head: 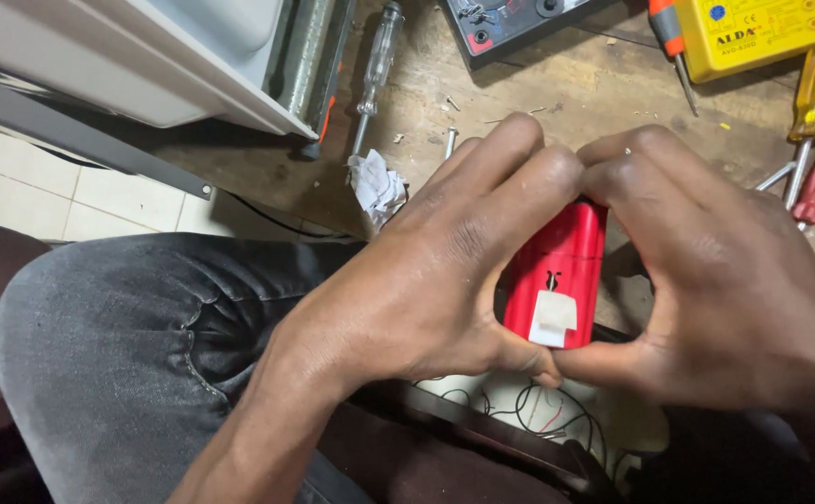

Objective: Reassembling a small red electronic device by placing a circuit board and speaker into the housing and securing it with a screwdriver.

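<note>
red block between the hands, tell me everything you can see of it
The red plastic block looks smooth and glossy, with rounded edges, a small dark slot mark on its face and a white tape patch low down. It stands roughly upright over the lap. The left hand and right hand clasp its sides, fingers over its top, thumbs under it.

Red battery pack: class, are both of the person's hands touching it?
Touching. The head view shows the left hand and right hand wrapped around the red battery pack, fingers on top, thumbs at its bottom.

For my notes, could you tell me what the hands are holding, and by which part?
Both hold a red case: left hand and right hand clasp its sides, fingers over the top end, thumbs under the bottom.
</note>
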